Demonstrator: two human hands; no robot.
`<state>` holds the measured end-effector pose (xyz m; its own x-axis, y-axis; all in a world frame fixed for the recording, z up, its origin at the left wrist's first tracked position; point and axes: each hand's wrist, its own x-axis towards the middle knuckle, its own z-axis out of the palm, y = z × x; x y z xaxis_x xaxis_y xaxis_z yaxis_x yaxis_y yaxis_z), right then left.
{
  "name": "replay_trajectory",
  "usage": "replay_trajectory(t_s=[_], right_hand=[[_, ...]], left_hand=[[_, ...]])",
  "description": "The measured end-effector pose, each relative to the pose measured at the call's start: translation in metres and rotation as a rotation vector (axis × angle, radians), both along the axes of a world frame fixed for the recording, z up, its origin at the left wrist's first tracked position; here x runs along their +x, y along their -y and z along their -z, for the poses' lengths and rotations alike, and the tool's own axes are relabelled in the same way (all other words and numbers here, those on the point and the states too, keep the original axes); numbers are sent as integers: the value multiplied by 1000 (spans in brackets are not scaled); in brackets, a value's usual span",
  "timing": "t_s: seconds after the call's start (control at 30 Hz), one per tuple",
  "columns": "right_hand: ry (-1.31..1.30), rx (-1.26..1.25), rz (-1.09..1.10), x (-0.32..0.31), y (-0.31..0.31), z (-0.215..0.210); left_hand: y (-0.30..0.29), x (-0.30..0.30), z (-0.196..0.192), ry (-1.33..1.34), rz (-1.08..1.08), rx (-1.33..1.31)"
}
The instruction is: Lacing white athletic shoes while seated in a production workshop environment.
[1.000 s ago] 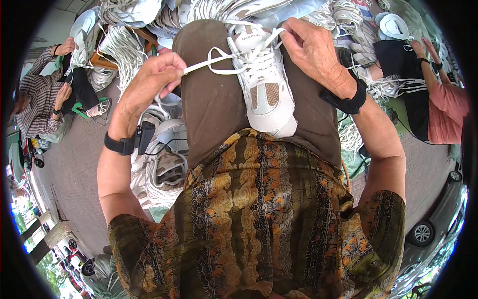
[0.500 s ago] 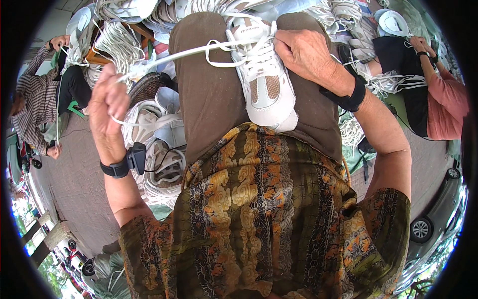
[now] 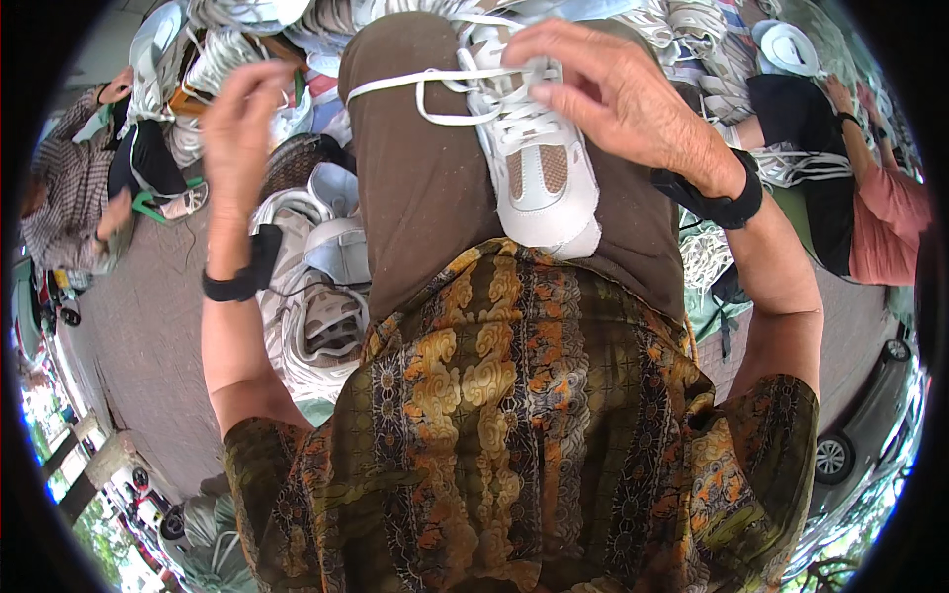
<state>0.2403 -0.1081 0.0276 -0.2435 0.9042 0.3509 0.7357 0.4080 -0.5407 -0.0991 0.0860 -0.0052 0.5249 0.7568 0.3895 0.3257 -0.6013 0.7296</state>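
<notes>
A white sneaker (image 3: 539, 188) with beige mesh panels lies on my lap, on brown trousers (image 3: 415, 198), with its toe pointing toward me. My right hand (image 3: 618, 94) rests over the laced upper part, fingers bent down onto the laces. A white shoelace (image 3: 425, 77) runs in a loop from the eyelets leftward across my thigh. My left hand (image 3: 242, 114) is raised out to the left with its fingers curled, level with the lace's far end; the grip itself is hidden. Both wrists wear black bands.
Several white sneakers (image 3: 326, 296) lie heaped on the grey ground by my left knee, and more are piled at the top. A seated person in a striped shirt (image 3: 69, 198) is at the left. Another person with a pink sleeve (image 3: 880, 227) sits at the right.
My left hand drew the lace out to the left, away from the shoe, then rose. My right hand slid from the shoe's side onto the lacing.
</notes>
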Motion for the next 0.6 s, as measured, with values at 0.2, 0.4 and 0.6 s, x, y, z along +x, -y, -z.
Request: replay_trajectory(t_s=[0.2,0.4,0.6], right_hand=[[165,-16,-144,5,-13,13],[58,-138,16,36,-15,5],[-54,-192,200,70,8,-20]], left_hand=[[104,92,-8,-239,365,54],[77,110,-10,-351,428,-401],[68,98,-29,-197,504,-580]])
